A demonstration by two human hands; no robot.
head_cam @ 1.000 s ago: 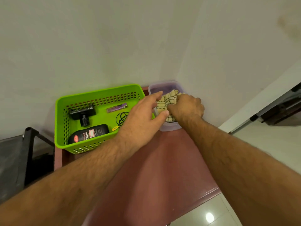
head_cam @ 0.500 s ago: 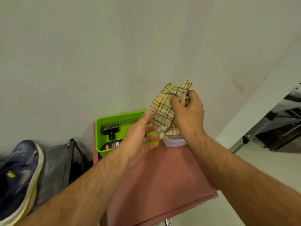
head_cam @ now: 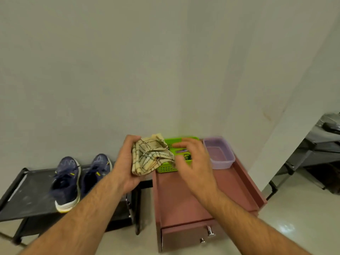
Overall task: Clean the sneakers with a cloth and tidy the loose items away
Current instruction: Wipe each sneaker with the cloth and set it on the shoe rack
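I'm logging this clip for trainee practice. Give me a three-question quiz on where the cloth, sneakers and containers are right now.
1. True or false: the checked cloth lies in the purple plastic tub.
2. Which hand grips the cloth? A) left hand B) right hand C) both
3. Fill in: the pair of navy sneakers stands on the black ____.

Key
1. False: the left hand holds it in the air, and nothing can be seen in the tub.
2. A: the right hand hovers open over the green basket on the pink cabinet.
3. shoe rack
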